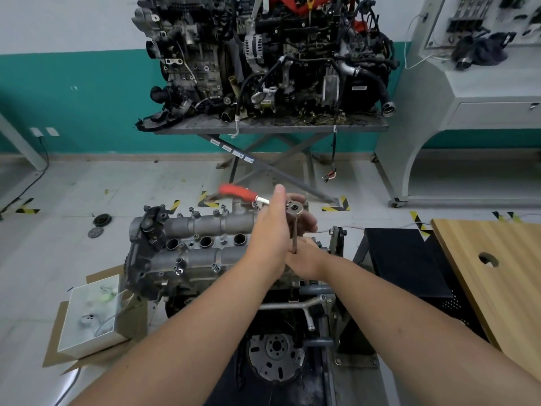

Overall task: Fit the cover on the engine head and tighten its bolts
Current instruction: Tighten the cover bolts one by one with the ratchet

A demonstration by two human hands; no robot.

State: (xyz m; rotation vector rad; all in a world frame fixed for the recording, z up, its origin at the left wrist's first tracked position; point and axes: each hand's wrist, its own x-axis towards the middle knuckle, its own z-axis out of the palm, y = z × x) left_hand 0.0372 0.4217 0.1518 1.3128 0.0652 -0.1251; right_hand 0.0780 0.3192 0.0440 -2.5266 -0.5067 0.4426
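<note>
The grey cast-aluminium cover is seated on the engine head, bolts standing along its edges. A red-handled ratchet wrench, handle blurred, is gripped at its head by the left hand. The wrench's vertical extension is held by the right hand, fingers curled.

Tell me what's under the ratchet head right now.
A thin extension bar drops from the ratchet head between the left hand and right hand. Its lower end, any socket and the bolt on the cover are hidden by the hands.
</note>
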